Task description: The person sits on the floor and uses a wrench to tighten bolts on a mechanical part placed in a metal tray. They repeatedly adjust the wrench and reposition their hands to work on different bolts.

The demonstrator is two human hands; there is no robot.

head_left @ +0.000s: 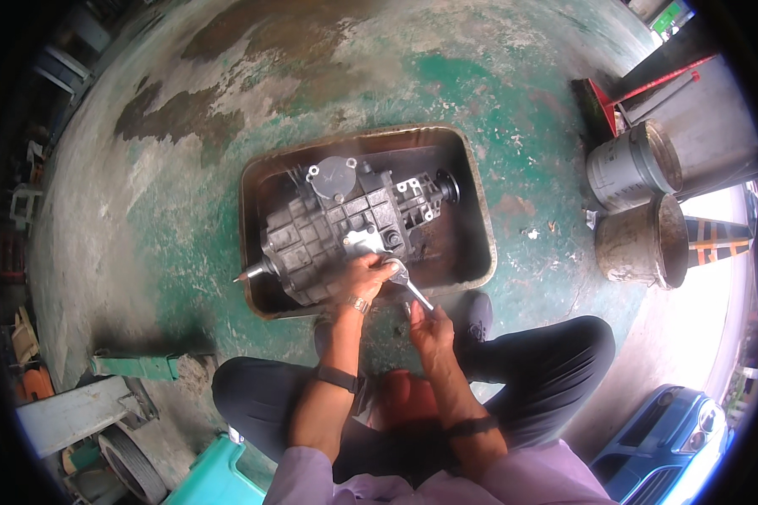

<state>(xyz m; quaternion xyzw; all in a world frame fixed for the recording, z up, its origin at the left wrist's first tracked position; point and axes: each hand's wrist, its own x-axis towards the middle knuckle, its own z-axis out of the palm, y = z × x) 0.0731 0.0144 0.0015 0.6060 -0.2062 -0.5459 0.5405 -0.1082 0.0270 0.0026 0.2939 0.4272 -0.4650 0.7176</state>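
Note:
A grey metal gearbox (312, 231) lies on its side in a rectangular, oil-stained metal tray (485, 227) on the floor. A silver wrench (418, 295) slants from the near side of the gearbox toward me. Curled fingers of my left hand (367, 279) press at the wrench's upper end, against the casing just below a pale cover plate (364, 242). My right hand (432, 332) is closed around the lower end of the handle. The part under the wrench's head is hidden by my left fingers. At the left a shaft (256, 271) sticks out toward the tray's rim.
Two dirty buckets (623, 248) stand at the right, near a red-handled dustpan (602, 108) and a striped barrier (720, 240). A blue car (669, 442) is at the lower right. Green and grey lift arms (135, 365) and a tyre (133, 463) lie at the lower left.

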